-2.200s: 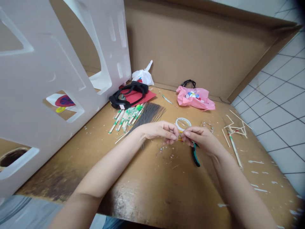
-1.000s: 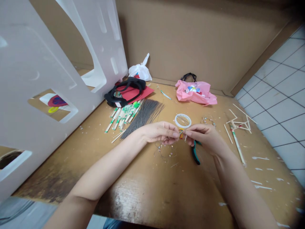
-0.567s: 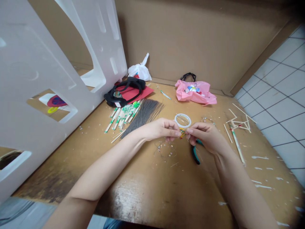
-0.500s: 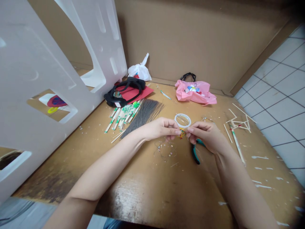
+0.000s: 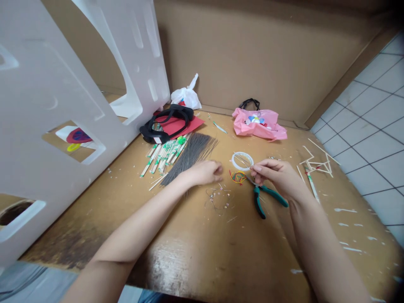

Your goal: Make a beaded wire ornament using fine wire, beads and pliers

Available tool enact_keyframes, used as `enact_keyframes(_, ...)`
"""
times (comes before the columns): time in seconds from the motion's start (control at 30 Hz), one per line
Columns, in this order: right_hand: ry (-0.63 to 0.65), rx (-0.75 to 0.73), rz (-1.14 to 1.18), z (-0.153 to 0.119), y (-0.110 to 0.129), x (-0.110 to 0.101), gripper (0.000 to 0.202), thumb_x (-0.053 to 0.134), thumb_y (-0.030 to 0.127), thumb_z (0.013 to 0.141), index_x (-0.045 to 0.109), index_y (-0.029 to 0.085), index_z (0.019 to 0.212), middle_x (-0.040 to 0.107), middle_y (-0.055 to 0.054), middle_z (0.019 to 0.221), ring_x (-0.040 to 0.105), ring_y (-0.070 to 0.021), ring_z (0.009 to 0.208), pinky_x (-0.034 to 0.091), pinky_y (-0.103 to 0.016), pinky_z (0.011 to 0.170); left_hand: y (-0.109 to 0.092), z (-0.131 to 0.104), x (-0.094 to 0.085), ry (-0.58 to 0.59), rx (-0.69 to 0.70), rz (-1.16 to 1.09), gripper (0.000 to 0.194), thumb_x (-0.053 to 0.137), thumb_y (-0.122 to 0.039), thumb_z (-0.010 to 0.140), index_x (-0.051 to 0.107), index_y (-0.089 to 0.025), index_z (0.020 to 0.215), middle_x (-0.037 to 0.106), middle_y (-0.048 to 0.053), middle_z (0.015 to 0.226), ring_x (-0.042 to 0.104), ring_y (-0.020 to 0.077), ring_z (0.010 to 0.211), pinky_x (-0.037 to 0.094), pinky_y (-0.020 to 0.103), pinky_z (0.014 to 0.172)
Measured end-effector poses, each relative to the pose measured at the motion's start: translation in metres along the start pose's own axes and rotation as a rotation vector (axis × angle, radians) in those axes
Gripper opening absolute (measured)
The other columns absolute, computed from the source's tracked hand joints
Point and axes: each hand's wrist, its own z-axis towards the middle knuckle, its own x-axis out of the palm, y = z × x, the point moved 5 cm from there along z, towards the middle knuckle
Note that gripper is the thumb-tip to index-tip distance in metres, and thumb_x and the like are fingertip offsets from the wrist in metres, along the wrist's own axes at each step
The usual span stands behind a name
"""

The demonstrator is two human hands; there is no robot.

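Note:
My left hand is over the right edge of a bundle of thin grey wires, its fingers curled and slightly blurred; anything inside them is hidden. Thumb and fingertips pressed together, my right hand is above the pliers with teal and black handles. What it pinches is too small to make out. Between the hands lie a tangle of red, yellow and green cord and a white ring with thin sticks across it. A thin wire loop with small beads rests on the table nearer to me.
Paper-wrapped chopsticks lie at left beneath a black headset strap and red paper. Behind are a white bag and a pink bag. A stick frame lies at right; a white plastic panel stands at left.
My left hand has moved left, away from my right hand, uncovering the coloured cord. The right hand has shifted slightly; more of the pliers shows beneath it.

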Motion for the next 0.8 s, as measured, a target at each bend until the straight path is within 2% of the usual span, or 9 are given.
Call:
enact_keyframes(0.07,0.006,0.004,-0.020,0.001,-0.002,0.001,0.025,0.070,0.042,0.070,0.068,0.017,0.074,0.066,-0.003,0.066,0.057,-0.0107,0.055,0.046,-0.025,0.054,0.005,0.004,0.015,0.076,-0.002,0.113,0.023,0.060,-0.033,0.071,0.062,-0.018,0.088,0.065,0.005,0.087,0.057,0.0170,0.074,0.037,0.025,0.060)
enact_keyframes(0.17,0.029,0.016,-0.078,0.002,-0.005,0.004,0.027,0.068,0.043,0.071,0.068,0.017,0.077,0.066,-0.003,0.066,0.057,-0.0113,0.056,0.045,-0.026,0.055,0.009,0.008,0.034,0.147,-0.004,0.166,0.021,0.059,-0.032,0.069,0.063,-0.019,0.085,0.065,0.006,0.090,0.058,0.0182,0.077,0.037,0.025,0.060)
enact_keyframes(0.27,0.044,0.004,-0.111,0.001,-0.005,0.005,0.029,0.067,0.044,0.072,0.068,0.016,0.078,0.066,-0.004,0.068,0.056,-0.0117,0.058,0.045,-0.026,0.056,0.007,0.009,0.040,0.146,0.025,0.147,0.012,0.053,-0.023,0.072,0.062,-0.018,0.077,0.066,0.006,0.085,0.059,0.0172,0.075,0.039,0.025,0.061)
enact_keyframes(0.33,0.039,-0.002,-0.110,0.000,-0.004,0.004,0.029,0.067,0.045,0.072,0.067,0.016,0.077,0.066,-0.003,0.066,0.056,-0.0118,0.057,0.044,-0.026,0.056,0.004,0.009,0.038,0.139,0.059,0.033,0.009,0.051,-0.019,0.074,0.059,-0.017,0.074,0.065,0.005,0.079,0.058,0.0155,0.070,0.039,0.025,0.061)
enact_keyframes(0.47,0.019,0.006,-0.077,-0.001,-0.002,0.003,0.031,0.067,0.047,0.071,0.067,0.016,0.077,0.059,0.000,0.056,0.050,-0.0099,0.050,0.037,-0.024,0.049,-0.002,0.008,0.028,0.173,0.105,-0.512,0.007,0.047,-0.020,0.081,0.050,-0.015,0.079,0.065,0.004,0.076,0.060,0.0112,0.066,0.043,0.022,0.059)
enact_keyframes(0.53,0.023,0.021,-0.043,-0.001,-0.002,0.003,0.032,0.066,0.048,0.070,0.067,0.017,0.077,0.058,0.001,0.055,0.047,-0.0088,0.048,0.033,-0.022,0.046,-0.005,0.007,0.020,0.152,0.117,-0.718,0.010,0.046,-0.024,0.085,0.048,-0.014,0.081,0.065,0.005,0.077,0.061,0.0100,0.066,0.043,0.020,0.057)
enact_keyframes(0.7,0.058,0.050,0.043,-0.002,-0.004,0.009,0.029,0.069,0.046,0.068,0.064,0.017,0.071,0.067,-0.005,0.085,0.046,-0.0060,0.050,0.034,-0.022,0.047,-0.009,0.004,-0.001,0.020,0.110,-0.890,0.018,0.054,-0.030,0.082,0.047,-0.014,0.080,0.065,0.005,0.080,0.063,0.0103,0.066,0.043,0.018,0.051)
enact_keyframes(0.8,0.127,0.073,0.007,-0.002,-0.008,0.016,0.029,0.067,0.045,0.071,0.065,0.017,0.072,0.064,-0.002,0.070,0.042,-0.0056,0.047,0.032,-0.023,0.048,-0.012,0.001,-0.010,-0.043,0.092,-0.918,0.018,0.057,-0.030,0.081,0.049,-0.014,0.080,0.065,0.005,0.077,0.063,0.0106,0.066,0.044,0.018,0.052)
